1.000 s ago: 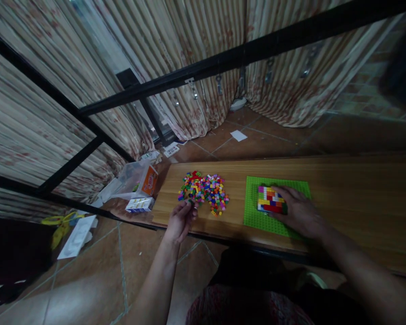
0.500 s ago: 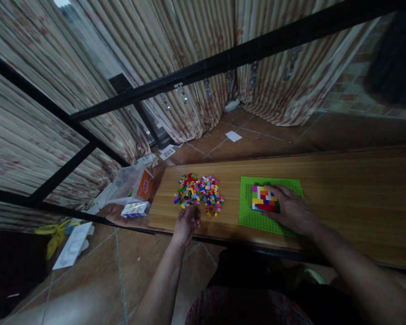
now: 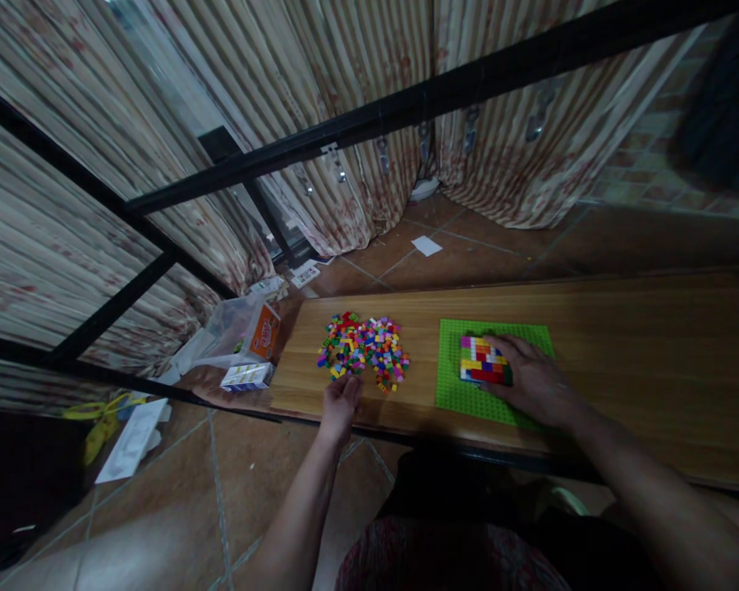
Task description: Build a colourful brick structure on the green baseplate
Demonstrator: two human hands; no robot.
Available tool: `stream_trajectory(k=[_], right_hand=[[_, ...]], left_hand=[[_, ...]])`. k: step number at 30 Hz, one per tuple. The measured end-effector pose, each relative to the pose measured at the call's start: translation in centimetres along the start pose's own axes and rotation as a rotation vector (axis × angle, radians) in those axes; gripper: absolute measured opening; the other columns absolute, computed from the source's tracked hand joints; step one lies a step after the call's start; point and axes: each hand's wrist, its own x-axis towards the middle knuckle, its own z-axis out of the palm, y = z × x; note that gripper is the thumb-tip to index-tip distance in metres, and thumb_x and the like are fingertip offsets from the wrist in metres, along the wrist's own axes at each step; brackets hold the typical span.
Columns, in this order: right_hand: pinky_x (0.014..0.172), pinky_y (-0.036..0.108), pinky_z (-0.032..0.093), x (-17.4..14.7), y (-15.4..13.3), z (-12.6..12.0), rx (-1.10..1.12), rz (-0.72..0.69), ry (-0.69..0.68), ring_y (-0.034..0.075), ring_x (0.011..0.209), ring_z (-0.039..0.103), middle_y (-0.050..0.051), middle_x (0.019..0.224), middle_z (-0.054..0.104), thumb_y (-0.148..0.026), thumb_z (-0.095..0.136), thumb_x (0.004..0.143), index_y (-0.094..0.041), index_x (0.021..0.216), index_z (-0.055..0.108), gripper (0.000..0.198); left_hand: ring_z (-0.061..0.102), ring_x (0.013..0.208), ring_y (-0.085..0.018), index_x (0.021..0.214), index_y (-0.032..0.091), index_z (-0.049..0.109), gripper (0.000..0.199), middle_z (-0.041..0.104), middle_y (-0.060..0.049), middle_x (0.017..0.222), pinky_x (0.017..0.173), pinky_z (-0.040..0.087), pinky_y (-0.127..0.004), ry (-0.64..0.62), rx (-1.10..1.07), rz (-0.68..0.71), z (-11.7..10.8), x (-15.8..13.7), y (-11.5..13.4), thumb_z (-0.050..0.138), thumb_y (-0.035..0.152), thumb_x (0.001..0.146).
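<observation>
On the wooden table a green baseplate [image 3: 449,390] carries a block built of coloured toy bricks [image 3: 481,361], with white, yellow, red, orange and magenta rows. My right hand [image 3: 533,382] is wrapped round the right side of this brick block, its thumb and fingers on either edge. At the near edge of a pile of loose toy bricks [image 3: 369,345], my left hand [image 3: 343,402] is closed with its fingertips pinched together. Whatever those fingers may hold is too small or hidden to make out.
The long wooden table [image 3: 640,353] runs to the right. Left of it on the tiled floor are a clear plastic bin [image 3: 231,324] with an orange label and a white-and-blue box [image 3: 247,377]. A black metal rail [image 3: 369,123] and curtains stand behind.
My left hand has turned slightly and its fingers have drawn closer together by the pile's near edge. My right hand stays on the brick block. The view has shifted a little.
</observation>
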Motion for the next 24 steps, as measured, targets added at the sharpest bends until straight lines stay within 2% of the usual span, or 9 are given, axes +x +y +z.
stream_trajectory(k=[9, 15, 18, 21, 24], right_hand=[[0.095, 0.050, 0.045, 0.0, -0.3, -0.3, -0.005, 0.009, -0.013, 0.034, 0.122, 0.050, 0.010, 0.137, 0.048, -0.051, 0.059, 0.076, -0.029, 0.142, 0.036, 0.073], [0.096, 0.050, 0.045, 0.0, -0.4, -0.3, -0.010, 0.011, -0.016, 0.035, 0.121, 0.050, 0.012, 0.137, 0.048, -0.052, 0.058, 0.077, -0.026, 0.141, 0.038, 0.072], [0.095, 0.050, 0.046, 0.0, -0.3, -0.2, -0.014, 0.010, -0.019, 0.034, 0.122, 0.050, 0.012, 0.137, 0.048, -0.052, 0.057, 0.078, -0.027, 0.142, 0.036, 0.072], [0.096, 0.049, 0.045, 0.0, -0.2, -0.1, -0.021, 0.007, -0.006, 0.034, 0.122, 0.050, 0.011, 0.137, 0.049, -0.052, 0.057, 0.078, -0.028, 0.142, 0.036, 0.072], [0.095, 0.050, 0.046, -0.1, -0.2, -0.1, -0.019, 0.004, 0.003, 0.034, 0.122, 0.050, 0.011, 0.137, 0.049, -0.051, 0.057, 0.077, -0.029, 0.142, 0.036, 0.072]], left_hand=[[0.036, 0.038, -0.006, 0.071, 0.018, 0.055, 0.026, 0.036, 0.008, 0.047, 0.039, 0.031, -0.019, 0.013, 0.160, 0.015, 0.4, 0.6, -1.2, 0.058, 0.044, 0.074], [0.051, 0.055, -0.011, 0.078, 0.018, 0.064, 0.021, 0.056, 0.002, 0.059, 0.052, 0.034, -0.021, 0.053, 0.681, 0.254, 0.6, 1.4, -0.6, 0.054, 0.037, 0.080], [0.057, 0.063, -0.014, 0.082, 0.019, 0.065, 0.020, 0.062, 0.000, 0.065, 0.058, 0.036, -0.023, 0.071, 0.871, 0.285, 1.0, 1.8, -0.5, 0.055, 0.037, 0.082], [0.061, 0.067, -0.015, 0.087, 0.020, 0.065, 0.018, 0.066, -0.001, 0.069, 0.062, 0.038, -0.024, 0.094, 0.962, 0.275, 1.3, 2.0, -0.6, 0.058, 0.036, 0.081], [0.063, 0.070, -0.017, 0.097, 0.019, 0.064, 0.023, 0.069, -0.003, 0.074, 0.064, 0.041, -0.025, 0.097, 0.935, 0.263, 1.2, 2.0, -0.9, 0.061, 0.033, 0.079]])
